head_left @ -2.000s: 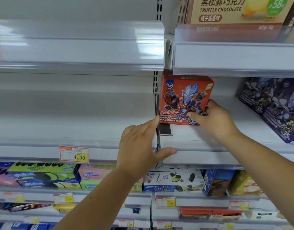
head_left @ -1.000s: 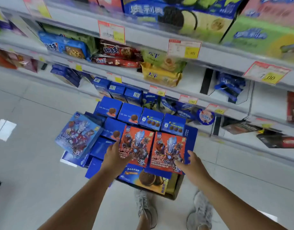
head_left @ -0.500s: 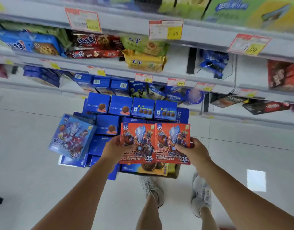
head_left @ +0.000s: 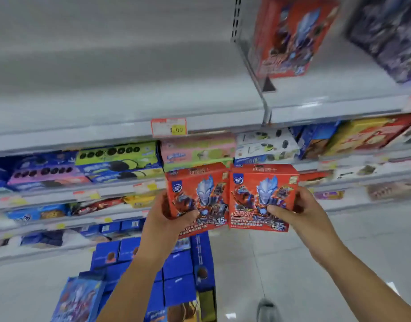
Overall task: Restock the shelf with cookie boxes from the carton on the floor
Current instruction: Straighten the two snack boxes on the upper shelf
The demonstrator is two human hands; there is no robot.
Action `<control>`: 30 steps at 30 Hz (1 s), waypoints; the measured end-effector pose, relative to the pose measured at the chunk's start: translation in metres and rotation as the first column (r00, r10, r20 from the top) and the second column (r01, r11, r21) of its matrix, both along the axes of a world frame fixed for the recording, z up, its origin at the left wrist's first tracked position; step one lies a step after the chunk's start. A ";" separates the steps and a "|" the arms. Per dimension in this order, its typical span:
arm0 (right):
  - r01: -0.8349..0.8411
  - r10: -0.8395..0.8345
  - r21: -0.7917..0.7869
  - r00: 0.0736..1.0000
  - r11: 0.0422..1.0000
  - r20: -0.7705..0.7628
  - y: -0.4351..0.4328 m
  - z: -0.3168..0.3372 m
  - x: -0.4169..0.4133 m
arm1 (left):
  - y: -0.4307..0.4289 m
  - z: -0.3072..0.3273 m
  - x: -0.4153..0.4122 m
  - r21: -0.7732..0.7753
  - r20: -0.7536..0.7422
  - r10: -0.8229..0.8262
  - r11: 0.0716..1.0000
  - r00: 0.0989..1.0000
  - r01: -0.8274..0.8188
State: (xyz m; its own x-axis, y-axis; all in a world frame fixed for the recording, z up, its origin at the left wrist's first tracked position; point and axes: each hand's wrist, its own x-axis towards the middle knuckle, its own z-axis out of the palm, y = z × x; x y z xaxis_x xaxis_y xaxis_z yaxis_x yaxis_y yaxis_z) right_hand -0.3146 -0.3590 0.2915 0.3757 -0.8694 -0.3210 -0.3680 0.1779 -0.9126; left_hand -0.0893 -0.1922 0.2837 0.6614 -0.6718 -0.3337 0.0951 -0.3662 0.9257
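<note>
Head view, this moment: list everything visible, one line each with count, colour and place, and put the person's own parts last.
held cookie boxes: two, red-orange, side by side at centre, one per hand
shelved cookie box: one, red-orange, upright on the upper shelf, right of the divider
dark box: at least one, purple-black, upper shelf, far right; blurred
upper shelf: white, bare left of the divider
price tag: one, white, red and yellow, on the upper shelf edge
cookie packs: many, blue, green, pink, yellow, on the lower shelves; too blurred to count
blue boxes: many, stacked on the floor, bottom centre
floor: pale tile
shoe: one, grey, bottom edge
left hand: holds the left box
right hand: holds the right box
</note>
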 end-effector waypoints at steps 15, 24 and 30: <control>-0.040 0.167 -0.577 0.971 0.816 0.170 -0.211 0.141 0.024 | -0.138 0.115 -0.035 -0.252 0.188 0.183 0.959 0.965 -0.133; -0.129 0.131 -0.684 0.990 0.717 -0.050 -0.242 0.119 0.055 | -0.153 0.114 -0.043 -0.268 0.193 0.240 0.946 0.951 -0.184; -0.116 0.135 -0.666 0.991 0.737 -0.024 -0.251 0.118 0.065 | -0.156 0.115 -0.045 -0.260 0.189 0.211 0.953 0.959 -0.158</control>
